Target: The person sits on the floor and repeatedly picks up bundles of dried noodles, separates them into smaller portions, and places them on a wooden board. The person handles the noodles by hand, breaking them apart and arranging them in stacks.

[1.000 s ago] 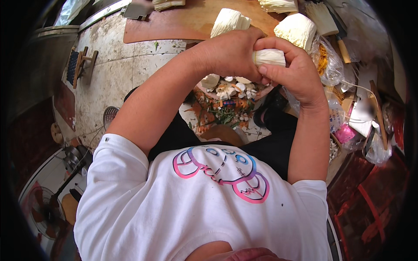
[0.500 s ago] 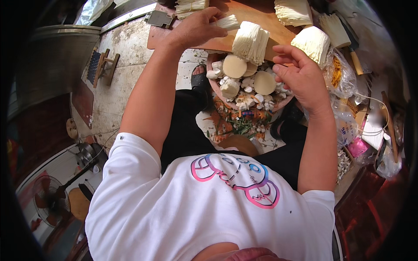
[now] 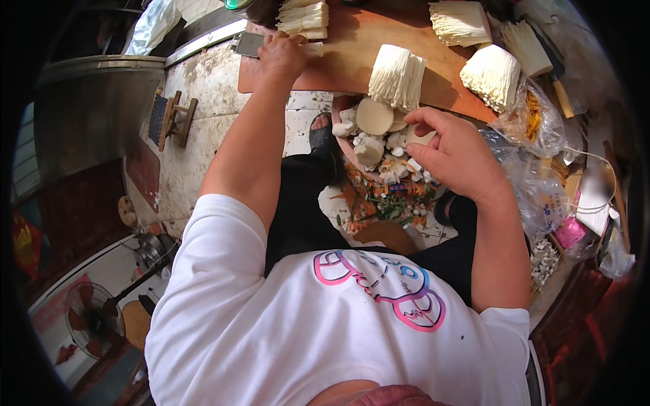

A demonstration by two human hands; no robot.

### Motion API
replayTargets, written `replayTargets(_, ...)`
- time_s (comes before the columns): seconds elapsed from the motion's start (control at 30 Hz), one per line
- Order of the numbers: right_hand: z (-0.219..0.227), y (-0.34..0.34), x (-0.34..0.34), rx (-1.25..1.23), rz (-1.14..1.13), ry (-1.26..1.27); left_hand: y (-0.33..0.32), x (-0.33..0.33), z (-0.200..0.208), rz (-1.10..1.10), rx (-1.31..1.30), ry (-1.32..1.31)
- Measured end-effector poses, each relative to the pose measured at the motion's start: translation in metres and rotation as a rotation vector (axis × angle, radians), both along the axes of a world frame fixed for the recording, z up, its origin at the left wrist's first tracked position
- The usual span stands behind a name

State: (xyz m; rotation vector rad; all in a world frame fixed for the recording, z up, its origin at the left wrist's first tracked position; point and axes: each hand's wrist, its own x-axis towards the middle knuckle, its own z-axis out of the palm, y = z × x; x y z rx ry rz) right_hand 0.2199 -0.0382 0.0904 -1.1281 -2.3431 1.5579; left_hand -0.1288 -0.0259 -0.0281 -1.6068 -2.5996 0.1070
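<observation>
At the far left of the wooden board, my left hand is closed with its back up. A flat grey metal piece sticks out on its left side and a pale end on its right; what the fingers grip is hidden. Just beyond lies a bundle of enoki mushrooms. My right hand hangs over the basin's right side, holding nothing, its bent fingers apart from the thumb. Between the hands, a thick enoki bunch rests on the board's near edge.
Below the board, a pink basin holds round cut mushroom bases and white scraps. More enoki bunches lie on the right, beside a wooden-handled knife and clear plastic bags. A small stool stands on the left.
My left hand has moved left to the metal piece; the small enoki bunch seen in its fingers is no longer clearly visible. My right hand has come lower and nearer, over the basin.
</observation>
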Motion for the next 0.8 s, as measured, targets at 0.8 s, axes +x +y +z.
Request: replayTargets(0.8,-0.009,0.001,0.002,0.184,0.079,-0.142,0.014,0.006,-0.001,0.077,0.007,-0.266)
